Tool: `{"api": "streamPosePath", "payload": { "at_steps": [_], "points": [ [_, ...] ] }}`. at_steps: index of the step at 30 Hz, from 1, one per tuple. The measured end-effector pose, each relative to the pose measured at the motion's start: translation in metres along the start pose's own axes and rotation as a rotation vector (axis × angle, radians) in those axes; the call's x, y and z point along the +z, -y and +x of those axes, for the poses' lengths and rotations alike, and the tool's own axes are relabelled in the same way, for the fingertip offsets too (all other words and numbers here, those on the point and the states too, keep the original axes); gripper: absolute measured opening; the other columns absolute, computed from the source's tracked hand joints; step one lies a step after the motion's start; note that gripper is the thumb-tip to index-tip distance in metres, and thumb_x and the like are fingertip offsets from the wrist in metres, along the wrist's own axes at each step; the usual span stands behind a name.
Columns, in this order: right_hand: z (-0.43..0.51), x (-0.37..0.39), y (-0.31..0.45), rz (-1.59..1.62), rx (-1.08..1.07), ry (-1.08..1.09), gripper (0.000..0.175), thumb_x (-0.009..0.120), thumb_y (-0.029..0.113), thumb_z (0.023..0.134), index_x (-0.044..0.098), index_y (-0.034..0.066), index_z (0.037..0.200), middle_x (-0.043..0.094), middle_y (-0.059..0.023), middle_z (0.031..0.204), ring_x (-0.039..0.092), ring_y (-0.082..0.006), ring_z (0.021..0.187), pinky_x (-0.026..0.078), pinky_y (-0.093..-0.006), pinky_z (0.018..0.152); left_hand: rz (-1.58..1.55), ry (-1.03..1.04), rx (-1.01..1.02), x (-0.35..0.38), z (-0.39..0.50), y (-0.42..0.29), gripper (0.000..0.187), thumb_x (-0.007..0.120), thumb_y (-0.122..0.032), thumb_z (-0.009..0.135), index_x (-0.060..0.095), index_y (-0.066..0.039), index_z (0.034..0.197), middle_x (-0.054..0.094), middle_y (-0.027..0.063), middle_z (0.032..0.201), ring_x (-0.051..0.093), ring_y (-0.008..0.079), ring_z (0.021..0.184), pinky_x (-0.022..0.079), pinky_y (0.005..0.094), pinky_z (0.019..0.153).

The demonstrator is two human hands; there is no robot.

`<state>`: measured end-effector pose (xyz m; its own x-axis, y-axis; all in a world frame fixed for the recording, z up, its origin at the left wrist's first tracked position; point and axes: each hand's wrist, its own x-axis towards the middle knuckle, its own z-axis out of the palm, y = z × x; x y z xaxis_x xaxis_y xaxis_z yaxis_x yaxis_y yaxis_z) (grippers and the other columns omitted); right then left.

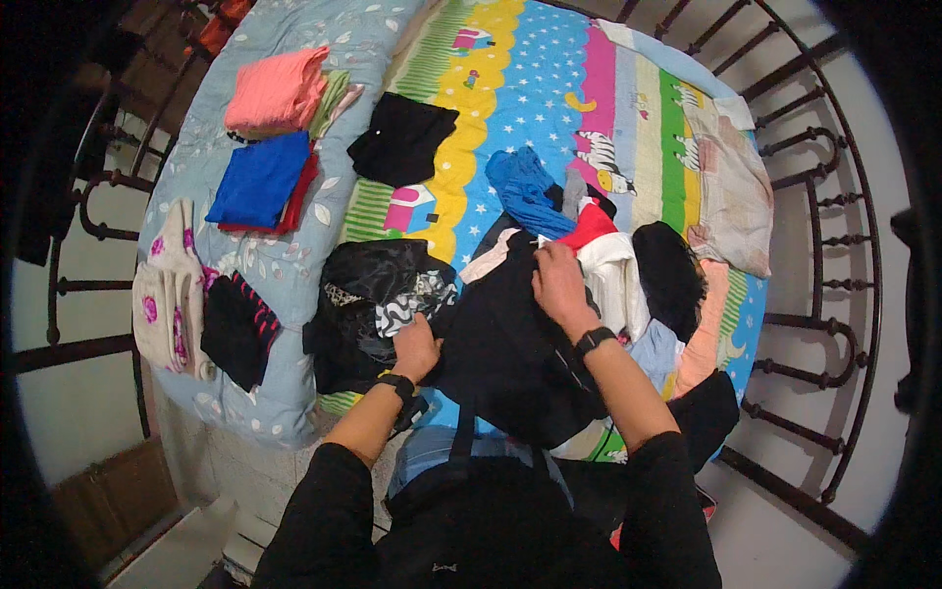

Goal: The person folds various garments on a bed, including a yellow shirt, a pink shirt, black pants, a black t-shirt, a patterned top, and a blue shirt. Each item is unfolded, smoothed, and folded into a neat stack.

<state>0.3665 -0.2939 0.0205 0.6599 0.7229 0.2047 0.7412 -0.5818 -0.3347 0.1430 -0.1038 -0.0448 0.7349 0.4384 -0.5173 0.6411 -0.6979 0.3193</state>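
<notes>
A large black garment [500,346] lies spread before me at the near edge of the bed. My right hand [561,283] rests on its upper right part, fingers bent on the cloth; whether it grips is hard to tell. My left hand [417,346] is at the garment's left side, touching a black-and-white patterned cloth [401,316] on a pile of dark clothes [368,269]; its fingertips are partly hidden. Beyond the black garment lie a blue garment [526,184] and a red cloth [589,228]. A white garment [614,280] is right of my right hand.
Folded salmon [268,92] and blue [257,180] cloths lie on the grey-blue quilt [324,96] at left, near a floral towel [173,294]. A folded black garment [405,140] lies at upper middle. A metal bed frame [817,258] borders the right side.
</notes>
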Motion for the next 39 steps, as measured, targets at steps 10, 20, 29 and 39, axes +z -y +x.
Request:
{"api": "streamPosePath", "payload": {
  "at_steps": [10, 20, 29, 39],
  "points": [
    [0.023, -0.02, -0.043, 0.561, 0.36, 0.355, 0.027, 0.072, 0.015, 0.074, 0.068, 0.001, 0.097, 0.07, -0.0133, 0.09, 0.066, -0.0238, 0.084, 0.05, -0.0328, 0.078, -1.439, 0.087, -0.082, -0.057, -0.023, 0.047, 0.03, 0.062, -0.012, 0.088, 0.055, 0.0, 0.114, 0.062, 0.0051, 0.104, 0.058, 0.0136, 0.092, 0.047, 0.0263, 0.082],
    [-0.027, -0.232, 0.002, 1.05, 0.272, 0.168, 0.017, 0.059, -0.01, 0.073, 0.056, 0.0043, 0.083, 0.064, -0.0054, 0.096, 0.058, -0.0144, 0.094, 0.045, -0.0266, 0.086, -0.831, -0.239, 0.357, -0.215, -0.07, -0.008, 0.017, 0.066, -0.008, 0.083, 0.064, -0.003, 0.1, 0.062, 0.0003, 0.093, 0.055, 0.0084, 0.09, 0.045, 0.0242, 0.08],
    [-0.083, -0.365, 0.065, 0.618, 0.197, -0.077, 0.021, 0.059, -0.007, 0.071, 0.06, 0.0009, 0.09, 0.048, -0.0001, 0.083, 0.051, -0.0085, 0.077, 0.042, -0.0208, 0.066, -0.553, -0.816, 1.105, -0.344, -0.132, -0.096, 0.02, 0.054, 0.013, 0.076, 0.053, 0.001, 0.091, 0.052, 0.0056, 0.085, 0.052, 0.0129, 0.08, 0.042, 0.0235, 0.073],
    [-0.104, -0.421, 0.075, 0.649, 0.155, -0.249, 0.016, 0.07, 0.016, 0.087, 0.064, 0.0015, 0.084, 0.058, 0.006, 0.078, 0.05, -0.0022, 0.072, 0.041, -0.0194, 0.064, -0.977, -0.061, 0.933, -0.413, -0.161, -0.162, 0.018, 0.06, -0.017, 0.094, 0.064, 0.0, 0.099, 0.063, -0.0003, 0.092, 0.056, 0.0053, 0.085, 0.044, 0.0202, 0.079]
  ]
}}
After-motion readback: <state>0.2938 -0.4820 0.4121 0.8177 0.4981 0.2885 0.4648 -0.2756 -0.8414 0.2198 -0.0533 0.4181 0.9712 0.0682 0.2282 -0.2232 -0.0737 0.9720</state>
